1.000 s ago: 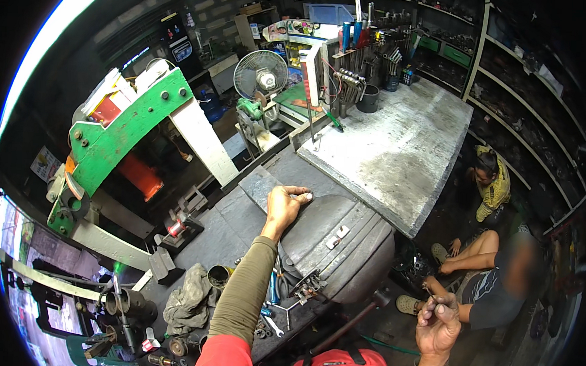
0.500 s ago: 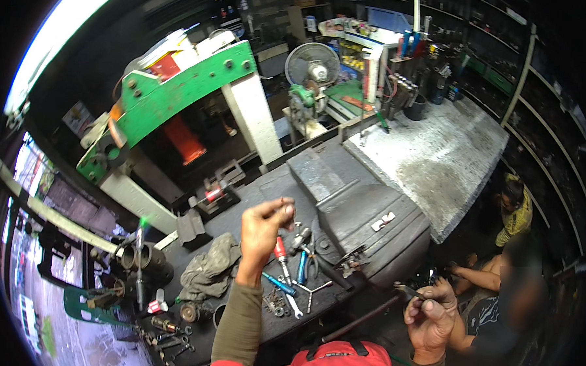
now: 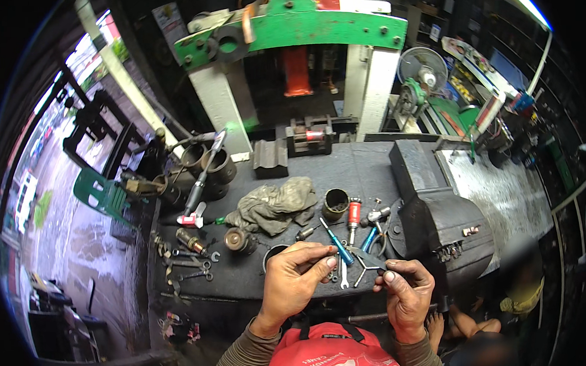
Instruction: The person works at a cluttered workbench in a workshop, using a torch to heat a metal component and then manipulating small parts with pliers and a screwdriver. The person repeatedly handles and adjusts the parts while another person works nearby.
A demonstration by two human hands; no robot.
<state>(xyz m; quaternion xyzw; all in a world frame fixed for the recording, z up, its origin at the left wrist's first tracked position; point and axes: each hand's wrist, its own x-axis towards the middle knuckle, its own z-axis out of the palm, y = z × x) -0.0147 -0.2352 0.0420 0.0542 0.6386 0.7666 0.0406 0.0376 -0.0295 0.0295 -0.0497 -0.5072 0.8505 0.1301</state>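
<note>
Over the dark workbench (image 3: 241, 161), my left hand (image 3: 288, 284) has thumb and forefinger pinched on a small thing I cannot make out. Just right of it my right hand (image 3: 406, 292) grips a thin dark metal piece (image 3: 369, 258) pointing toward the left hand. Beneath and beyond both hands lie a blue-handled tool (image 3: 336, 240), a red-handled tool (image 3: 354, 212), a T-shaped wrench (image 3: 361, 277) and a spanner (image 3: 344, 277). A crumpled grey rag (image 3: 272, 202) and an open can (image 3: 336, 204) are behind them, with several cylindrical parts (image 3: 238, 243) to the left.
A green-and-white press frame (image 3: 300, 26) stands behind the bench. A heavy dark metal block (image 3: 451, 219) and a pale plate (image 3: 496, 179) are at right. Co-workers (image 3: 523, 291) crouch low at right. A fan (image 3: 422, 67) stands behind, a green chair (image 3: 100, 191) by the open left side.
The view has swung toward the bench and press. My left hand has left the metal block and come near my right hand, which keeps the thin piece.
</note>
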